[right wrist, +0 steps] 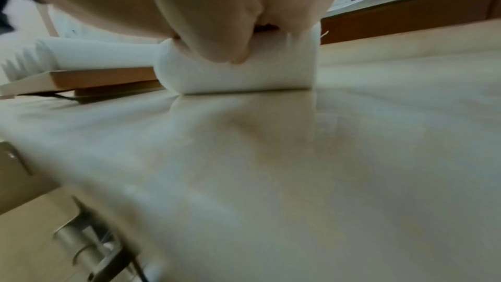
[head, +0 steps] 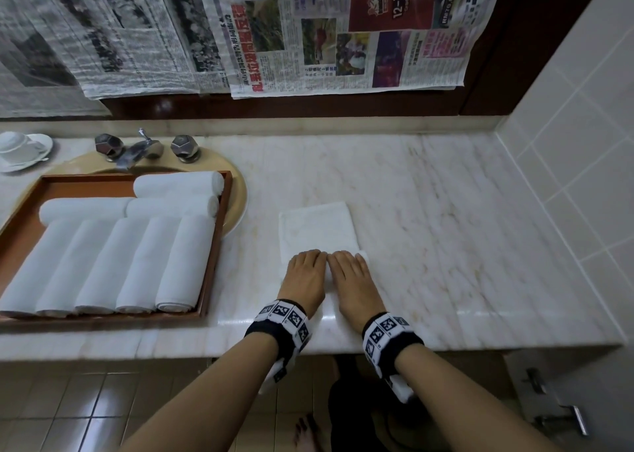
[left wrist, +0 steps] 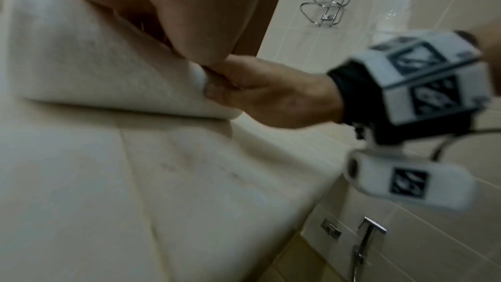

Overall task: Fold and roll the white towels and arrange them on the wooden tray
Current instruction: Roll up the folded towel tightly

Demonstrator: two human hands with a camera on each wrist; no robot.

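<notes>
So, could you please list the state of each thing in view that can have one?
Towel on the counter: folded flat, near end partly rolled.
Left hand: on the rolled end, fingers curled over it.
Right hand: on the rolled end beside the left.
Wooden tray: holds eight rolled towels.
Tap: no water seen running.
Cup: upright on its saucer.

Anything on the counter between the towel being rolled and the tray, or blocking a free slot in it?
Nothing visible. Bare marble counter lies between the towel under both hands and the wooden tray. Eight rolled towels fill the tray's right and near parts; bare tray floor shows only at its far-left corner.
</notes>
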